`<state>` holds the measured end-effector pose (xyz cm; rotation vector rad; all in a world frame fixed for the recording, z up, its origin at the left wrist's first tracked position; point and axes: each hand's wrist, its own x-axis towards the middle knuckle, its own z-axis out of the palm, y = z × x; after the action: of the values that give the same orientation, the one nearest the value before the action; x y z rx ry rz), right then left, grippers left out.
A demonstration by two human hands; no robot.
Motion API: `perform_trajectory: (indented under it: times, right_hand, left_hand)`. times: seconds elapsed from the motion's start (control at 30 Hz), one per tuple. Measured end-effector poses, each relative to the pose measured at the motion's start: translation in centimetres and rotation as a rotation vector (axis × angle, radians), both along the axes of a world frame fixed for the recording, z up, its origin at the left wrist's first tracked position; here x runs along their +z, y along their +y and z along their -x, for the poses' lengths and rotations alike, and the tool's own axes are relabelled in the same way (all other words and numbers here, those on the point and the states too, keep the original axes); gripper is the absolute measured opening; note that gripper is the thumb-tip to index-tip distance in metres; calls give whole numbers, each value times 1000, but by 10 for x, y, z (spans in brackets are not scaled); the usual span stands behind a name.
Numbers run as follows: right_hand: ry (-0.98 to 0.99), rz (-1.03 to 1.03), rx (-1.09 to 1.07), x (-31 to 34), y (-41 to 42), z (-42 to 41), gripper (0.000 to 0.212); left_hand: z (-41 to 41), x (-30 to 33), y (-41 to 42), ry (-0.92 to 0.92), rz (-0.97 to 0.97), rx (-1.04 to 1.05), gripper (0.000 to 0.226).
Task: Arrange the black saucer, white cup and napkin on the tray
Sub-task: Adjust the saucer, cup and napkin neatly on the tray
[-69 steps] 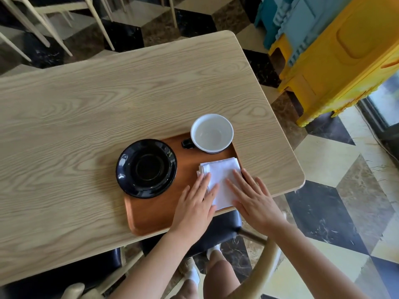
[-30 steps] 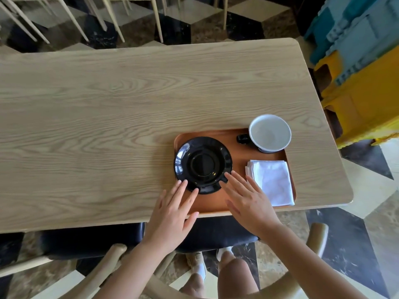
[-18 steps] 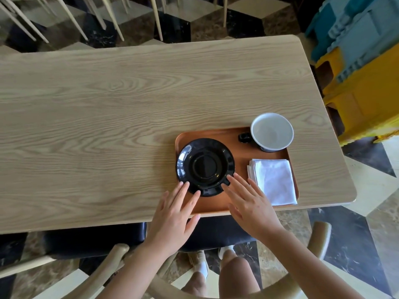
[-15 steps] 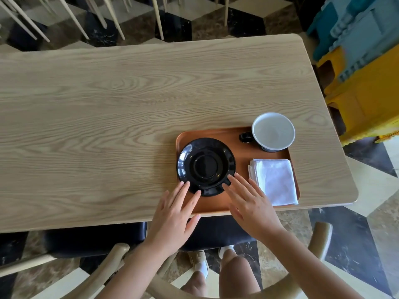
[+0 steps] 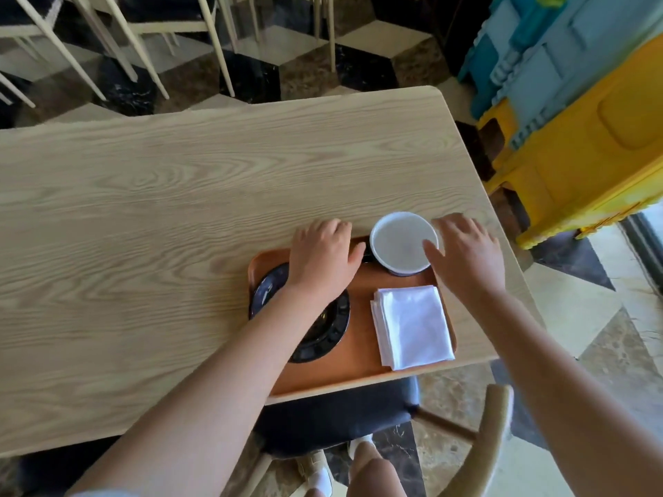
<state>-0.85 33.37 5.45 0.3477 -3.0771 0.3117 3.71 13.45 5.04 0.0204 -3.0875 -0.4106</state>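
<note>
Reaching forward over a light wooden tabletop (image 5: 179, 209), both bare forearms stretch toward the far end of a rectangular orange-brown tray (image 5: 358, 367) that lies near the tabletop's near edge. The left hand (image 5: 321, 256) is palm-down with its fingers (image 5: 330, 227) curled loosely past the tray's far rim onto the wood, holding nothing; its thumb points toward the dark handle of the round white cup (image 5: 403, 242) just beside it. The left forearm crosses over the glossy black round saucer (image 5: 323, 338), hiding much of it; the saucer sits on the tray's left half. The right hand (image 5: 466, 256) hovers on the other side of the white cup, palm down and fingers spread, the thumb lying over or against the cup's right rim, though whether it truly touches cannot be told. Neither hand grips anything. The cup stands upright at the tray's far right corner, between the two hands, its mouth facing up. A folded white paper napkin (image 5: 412, 326) lies flat on the tray's right half, just in front of the cup and beside the saucer, apart from both hands. Yellow and blue plastic crates (image 5: 581, 113) stand on the chequered floor to the right.
</note>
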Motion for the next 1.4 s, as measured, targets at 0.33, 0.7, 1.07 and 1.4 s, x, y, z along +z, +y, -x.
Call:
perform_trajectory:
  times: [0.33, 0.7, 1.07, 1.4]
  right_hand:
    - [-166, 46, -27, -20, 5, 26, 26]
    - [-316, 358, -67, -18, -2, 18, 36]
    - [-353, 467, -57, -21, -12, 0, 47]
    - [-149, 340, 163, -27, 30, -38, 41]
  left_hand:
    - [32, -22, 32, -66, -60, -4, 27]
    - [16, -21, 11, -198, -521, 154, 20]
    - [-3, -24, -1, -122, -547, 216, 26]
    - [-51, -22, 21, 209, -407, 151, 36]
